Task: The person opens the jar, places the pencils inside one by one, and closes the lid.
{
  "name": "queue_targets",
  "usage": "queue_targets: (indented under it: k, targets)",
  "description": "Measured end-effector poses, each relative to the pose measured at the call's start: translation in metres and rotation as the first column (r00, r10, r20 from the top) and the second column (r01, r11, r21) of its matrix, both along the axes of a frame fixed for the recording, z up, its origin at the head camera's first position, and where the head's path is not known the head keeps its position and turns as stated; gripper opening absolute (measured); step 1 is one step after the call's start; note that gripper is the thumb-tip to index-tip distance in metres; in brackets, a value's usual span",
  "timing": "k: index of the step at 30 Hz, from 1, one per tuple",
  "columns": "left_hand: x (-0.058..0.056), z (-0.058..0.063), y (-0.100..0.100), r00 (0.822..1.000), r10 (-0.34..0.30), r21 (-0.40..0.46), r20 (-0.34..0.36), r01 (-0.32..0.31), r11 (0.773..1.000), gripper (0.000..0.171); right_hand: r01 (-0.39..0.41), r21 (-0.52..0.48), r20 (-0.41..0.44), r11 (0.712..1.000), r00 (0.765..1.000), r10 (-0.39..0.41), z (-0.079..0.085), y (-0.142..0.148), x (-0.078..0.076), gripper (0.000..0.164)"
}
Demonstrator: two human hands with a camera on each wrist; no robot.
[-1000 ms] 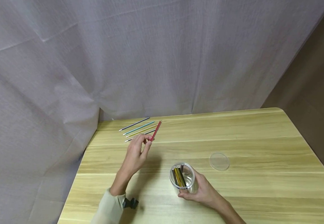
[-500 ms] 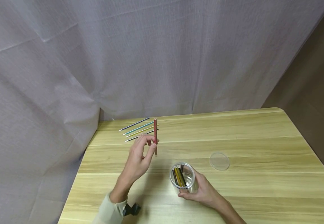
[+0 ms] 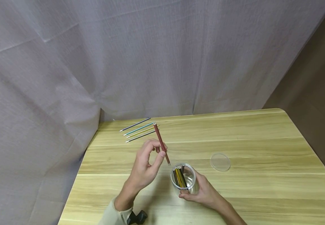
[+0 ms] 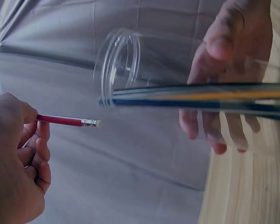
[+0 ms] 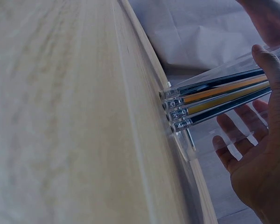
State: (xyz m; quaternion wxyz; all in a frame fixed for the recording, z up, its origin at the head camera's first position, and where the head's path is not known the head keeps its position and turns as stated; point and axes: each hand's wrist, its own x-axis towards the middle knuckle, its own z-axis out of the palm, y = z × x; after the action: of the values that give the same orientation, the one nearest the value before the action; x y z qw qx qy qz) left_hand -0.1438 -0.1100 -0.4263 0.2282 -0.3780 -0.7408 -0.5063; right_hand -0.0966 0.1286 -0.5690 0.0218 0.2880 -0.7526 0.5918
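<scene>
My left hand (image 3: 145,165) pinches a red pencil (image 3: 159,137) between thumb and fingers. The pencil tilts, and its eraser end (image 4: 97,123) points down toward the rim of a clear plastic jar (image 3: 194,184), apart from it. Around the jar's side curls my right hand (image 3: 206,192), holding it upright on or just above the table; which, I cannot tell. Inside the jar, several dark and yellow pencils (image 5: 224,100) lean together with their eraser ends at the bottom.
Several pencils lie side by side at the table's back left: a dark blue one (image 3: 135,124), a teal one (image 3: 139,128), a yellow one (image 3: 141,132) and a black one (image 3: 141,136). A clear round lid (image 3: 220,162) lies right of the jar. A grey curtain (image 3: 151,62) hangs behind the table.
My left hand has brought the red pencil from beside the pencil row rightward and nearer, close to the jar. The pencil has turned so its eraser end points down. The right hand and jar stay put.
</scene>
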Motion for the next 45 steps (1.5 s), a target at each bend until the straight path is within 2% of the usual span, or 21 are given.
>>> queue_targets:
  k: [5,12,30,38,45]
  targets:
    - [0.007,0.002,0.005,1.000,-0.026,0.002,-0.005,0.026,1.000,0.014,0.004,0.003,0.027,1.000,1.000,-0.004,0.002,0.000,0.002,0.087]
    - [0.014,0.003,0.008,0.999,-0.038,0.011,0.007,0.038,0.999,0.019,0.006,0.000,-0.008,1.000,1.000,-0.006,0.001,-0.001,0.002,0.087]
    - [0.021,0.006,0.010,0.999,-0.042,0.011,-0.014,0.042,0.999,0.017,0.015,0.011,0.001,1.000,1.000,-0.015,0.001,0.000,0.002,0.087]
    - [0.023,-0.006,0.014,0.998,-0.043,-0.046,-0.047,0.041,0.998,0.014,0.019,0.015,0.010,1.000,1.000,-0.019,0.001,0.000,0.002,0.088]
    - [0.025,-0.020,0.015,0.999,-0.048,-0.118,-0.023,0.045,0.992,0.018,0.000,0.007,0.016,1.000,1.000,0.000,0.001,-0.001,0.001,0.089]
